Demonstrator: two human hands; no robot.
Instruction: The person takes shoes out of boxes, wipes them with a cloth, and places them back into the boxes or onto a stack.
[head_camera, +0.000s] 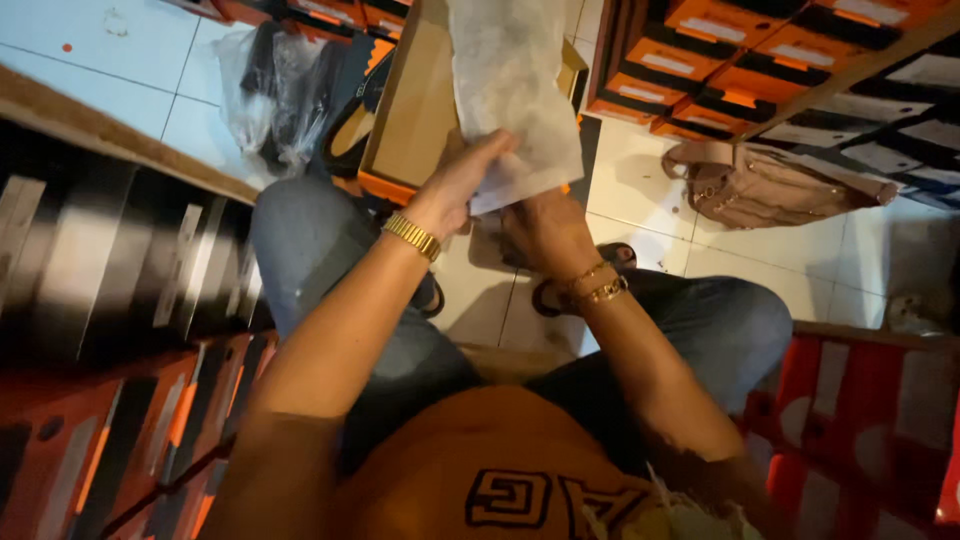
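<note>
Here, head view. Person seated, knees apart, both hands raised over the floor. Left hand (455, 185), gold watch at the wrist, has its fingers (490, 150) clamped on the lower edge of a sheet of white tissue paper (515, 90). Right hand (545, 235), bracelets at the wrist, sits just below the sheet; its fingers are hidden under the paper, so I cannot tell whether they pinch it.

The sheet hangs directly above the fingers, lifted clear in front of an open orange shoebox (410, 120) just beyond the hands. Judgement: paper appears out of the box; box interior shows bare cardboard, contents not visible.

Further off: plastic-bagged dark items (275, 90) to the left, beige handbag (760, 185) on the tiles to the right, stacked orange boxes (720, 60) behind.
</note>
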